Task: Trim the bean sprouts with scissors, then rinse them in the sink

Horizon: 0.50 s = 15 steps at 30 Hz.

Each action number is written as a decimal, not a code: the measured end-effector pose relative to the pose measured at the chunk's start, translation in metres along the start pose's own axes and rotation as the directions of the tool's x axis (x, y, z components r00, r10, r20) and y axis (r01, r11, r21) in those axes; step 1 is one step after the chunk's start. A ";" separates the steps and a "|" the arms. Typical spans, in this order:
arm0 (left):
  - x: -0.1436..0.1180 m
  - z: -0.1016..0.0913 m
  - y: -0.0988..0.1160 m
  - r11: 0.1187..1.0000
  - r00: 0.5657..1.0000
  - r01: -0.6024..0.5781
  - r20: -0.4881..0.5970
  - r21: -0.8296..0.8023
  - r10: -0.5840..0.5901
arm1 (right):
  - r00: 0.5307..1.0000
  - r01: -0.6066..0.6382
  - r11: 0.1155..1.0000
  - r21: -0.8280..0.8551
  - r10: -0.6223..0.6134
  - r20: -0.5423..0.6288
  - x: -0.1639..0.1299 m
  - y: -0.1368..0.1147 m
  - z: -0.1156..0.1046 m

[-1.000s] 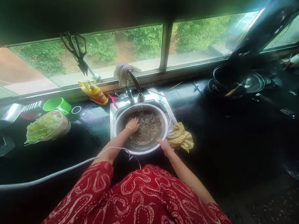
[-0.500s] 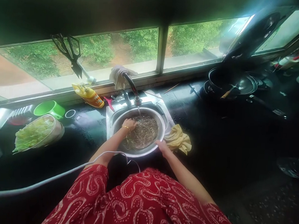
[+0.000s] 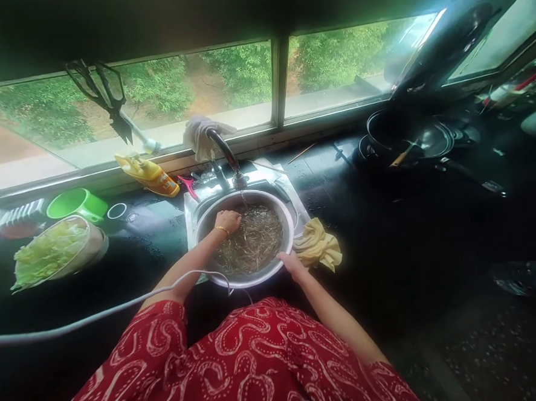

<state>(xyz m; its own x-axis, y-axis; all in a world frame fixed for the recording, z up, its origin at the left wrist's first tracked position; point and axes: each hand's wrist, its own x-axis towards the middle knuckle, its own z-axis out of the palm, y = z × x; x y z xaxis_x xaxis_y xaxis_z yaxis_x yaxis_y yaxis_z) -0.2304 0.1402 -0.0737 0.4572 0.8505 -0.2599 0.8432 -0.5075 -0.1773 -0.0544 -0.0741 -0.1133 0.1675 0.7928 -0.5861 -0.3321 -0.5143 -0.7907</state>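
The right hand (image 3: 292,265) clamps a round silver metal basin (image 3: 263,277), likely steadying it, while I can't tell whether the left hand (image 3: 228,220) grips thin brownish strands (image 3: 261,236) inside.

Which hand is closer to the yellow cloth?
Right: the right hand holds the basin rim, just beside the yellow cloth; the left hand is farther away, within the basin.

Kitchen, steel sink (image 3: 292,187), running tap (image 3: 226,150), dark pan (image 3: 387,138) with spatula (image 3: 400,159), bowl (image 3: 95,250) of leafy greens (image 3: 51,251)
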 end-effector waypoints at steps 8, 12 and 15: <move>-0.004 0.006 0.010 1.000 1.000 -0.022 0.022 0.004 0.022 | 0.999 0.028 1.000 -0.002 -0.028 -0.020 -0.001 0.006 -0.003; -0.039 -0.006 0.006 1.000 0.995 -0.022 -0.094 -0.002 0.022 | 0.999 0.026 1.000 0.005 -0.025 -0.022 -0.002 0.005 -0.003; -0.069 -0.006 0.018 0.945 0.949 -0.303 0.049 -0.121 0.311 | 1.000 0.022 1.000 0.008 -0.022 -0.020 -0.002 0.005 -0.004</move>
<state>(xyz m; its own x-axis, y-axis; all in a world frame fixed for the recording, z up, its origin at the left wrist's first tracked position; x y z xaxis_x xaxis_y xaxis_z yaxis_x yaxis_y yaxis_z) -0.2449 0.0728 -0.0530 0.6822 0.6428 -0.3484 0.6927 -0.7208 0.0265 -0.0530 -0.0794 -0.1170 0.1931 0.7974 -0.5717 -0.3353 -0.4939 -0.8022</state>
